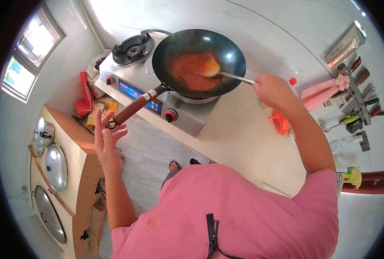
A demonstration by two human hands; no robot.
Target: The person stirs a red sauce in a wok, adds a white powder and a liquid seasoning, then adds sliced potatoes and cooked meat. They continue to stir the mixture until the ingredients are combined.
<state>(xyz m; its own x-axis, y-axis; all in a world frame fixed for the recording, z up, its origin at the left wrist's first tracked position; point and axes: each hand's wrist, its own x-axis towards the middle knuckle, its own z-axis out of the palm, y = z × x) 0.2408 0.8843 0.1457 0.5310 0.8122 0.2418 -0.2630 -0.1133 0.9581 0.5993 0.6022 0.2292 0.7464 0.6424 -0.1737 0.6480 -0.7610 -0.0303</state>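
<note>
A dark wok (192, 40) with red sauce (192, 69) in it sits on the right burner of a steel gas stove (192, 124). My right hand (271, 90) grips the metal handle of a ladle (213, 69), whose bowl rests in the sauce and looks pale orange. My left hand (109, 139) is raised beside the end of the wok's brown handle (130, 110), its fingers spread; whether they touch the handle cannot be told. A hanging ring at the handle's tip lies in front of the fingers.
The left burner (134, 50) holds no pan. Knives and utensils hang on a wall rack (359, 94) at right, beside a pink towel (320, 92). A red plastic bag (280, 122) lies on the counter (243, 142). Lidded pots (56, 166) stand at left.
</note>
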